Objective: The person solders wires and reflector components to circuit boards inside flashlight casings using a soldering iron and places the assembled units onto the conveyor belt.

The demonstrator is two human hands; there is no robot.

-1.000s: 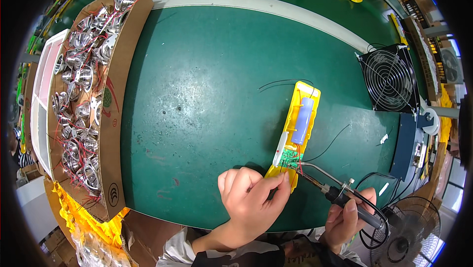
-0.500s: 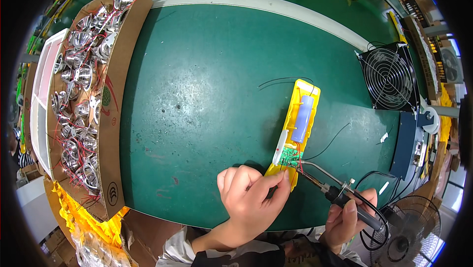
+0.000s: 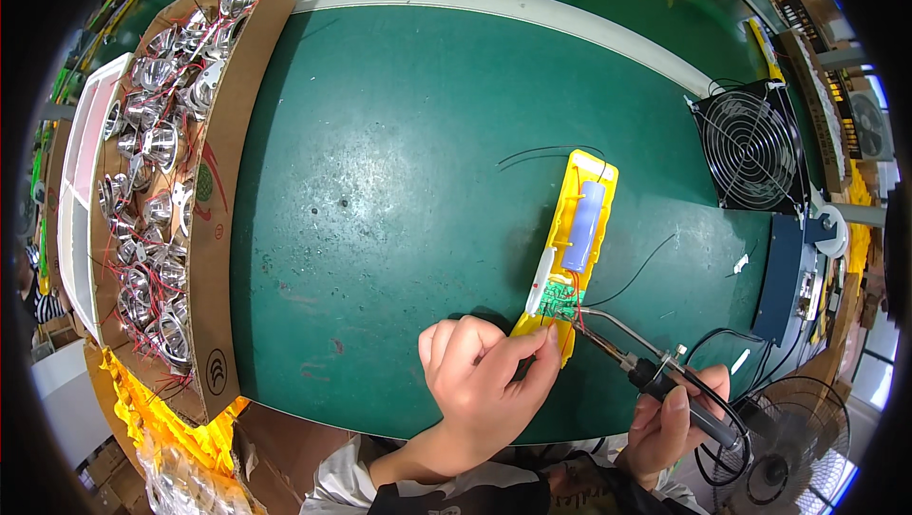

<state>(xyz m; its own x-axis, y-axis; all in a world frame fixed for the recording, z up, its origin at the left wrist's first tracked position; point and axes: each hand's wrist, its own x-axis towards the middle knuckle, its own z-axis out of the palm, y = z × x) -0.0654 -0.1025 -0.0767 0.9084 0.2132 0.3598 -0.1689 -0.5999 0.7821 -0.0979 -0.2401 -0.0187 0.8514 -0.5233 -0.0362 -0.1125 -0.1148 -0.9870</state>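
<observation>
A yellow plastic housing (image 3: 600,173) lies open on the green bench, long and slightly tilted. Inside it sit a lilac cylindrical battery cell (image 3: 583,230) and a small green circuit board (image 3: 559,299) with red wires beside it. My left hand (image 3: 489,377) is closed at the housing's near end, thumb and forefinger pinching what looks like a thin dark wire by the board. My right hand (image 3: 670,425) grips a soldering iron (image 3: 655,380) with a thin metal tube alongside its shaft. The iron's tip is at the board's right edge; whether it touches is hard to tell.
At the left stands a cardboard box (image 3: 242,135) filled with silver reflector cups (image 3: 161,144) with red wires. A black fan (image 3: 750,149) and a dark blue device (image 3: 781,277) stand at the right. Loose black wires (image 3: 646,263) lie by the housing.
The soldering iron's tip has shifted slightly to the right, toward the board's edge. My left hand keeps its pinch in nearly the same place.
</observation>
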